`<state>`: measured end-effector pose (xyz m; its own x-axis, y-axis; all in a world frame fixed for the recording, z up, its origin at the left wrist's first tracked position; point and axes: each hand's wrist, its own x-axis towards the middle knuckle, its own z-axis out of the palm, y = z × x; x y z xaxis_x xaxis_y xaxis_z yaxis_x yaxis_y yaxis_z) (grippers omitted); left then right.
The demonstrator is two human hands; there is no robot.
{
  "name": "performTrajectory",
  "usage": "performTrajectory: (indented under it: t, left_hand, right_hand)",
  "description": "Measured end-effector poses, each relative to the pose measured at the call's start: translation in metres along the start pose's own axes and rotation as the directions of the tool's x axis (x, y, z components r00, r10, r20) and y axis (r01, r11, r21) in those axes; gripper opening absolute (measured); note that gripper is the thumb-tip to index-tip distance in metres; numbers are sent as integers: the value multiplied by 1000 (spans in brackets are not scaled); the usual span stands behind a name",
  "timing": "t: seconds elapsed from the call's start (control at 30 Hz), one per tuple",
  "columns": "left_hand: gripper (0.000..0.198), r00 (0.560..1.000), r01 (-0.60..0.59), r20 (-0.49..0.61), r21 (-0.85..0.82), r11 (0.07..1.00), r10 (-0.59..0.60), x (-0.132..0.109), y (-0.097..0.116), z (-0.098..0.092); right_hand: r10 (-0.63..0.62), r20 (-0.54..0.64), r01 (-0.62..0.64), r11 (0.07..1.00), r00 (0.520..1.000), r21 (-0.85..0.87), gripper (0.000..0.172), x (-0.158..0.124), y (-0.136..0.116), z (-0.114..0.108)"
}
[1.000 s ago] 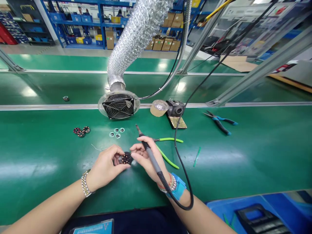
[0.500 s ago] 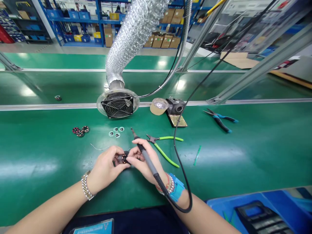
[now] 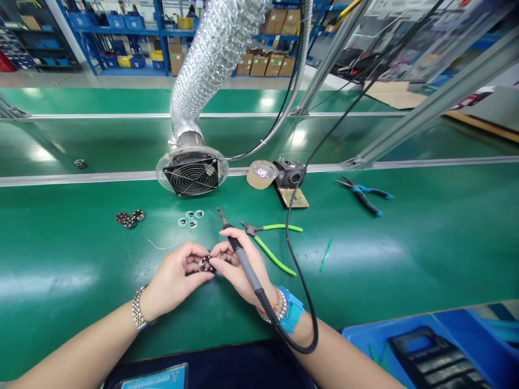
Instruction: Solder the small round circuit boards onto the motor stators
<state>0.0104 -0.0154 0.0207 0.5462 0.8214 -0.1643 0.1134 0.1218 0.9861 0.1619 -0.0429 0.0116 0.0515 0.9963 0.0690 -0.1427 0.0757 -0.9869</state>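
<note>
A small motor stator, a ring with copper-coloured windings, is held low over the green bench between both hands. My left hand grips its left side between thumb and fingers. From the right, the thumb and fingertips of my right hand pinch the same ring. That hand also carries a soldering iron across it, tip pointing up and away from the stator. Beyond the hands lie several more stators and several small round circuit boards. A thin wire lies near my left fingers.
Green-handled cutters lie beside my right hand. Behind are a fan with duct, a yellowish roll and a soldering stand. Blue-black pliers and a green strip lie right. A blue tray sits front right.
The stator has turned between my fingers, so its wound face shows more. The fingers have shifted slightly around it. The soldering iron stays in my right hand. The whole view has shifted slightly.
</note>
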Motion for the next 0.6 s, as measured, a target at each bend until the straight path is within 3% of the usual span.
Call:
performTrajectory:
  t: [0.27,0.43,0.6]
  left_hand:
    - [30,988,153,38,-148,977,-149,2,6,-1]
    - [31,987,163,25,-189,968,-162,3,5,-3]
    - [31,988,154,21,-194,969,-153,2,4,-3]
  right_hand:
    - [-58,-142,59,998,988,2,36,1,-1,-9]
    - [-133,-259,127,991,957,-40,35,7,-3,-21]
    - [-177,-273,158,983,945,-90,33,9,-5,-26]
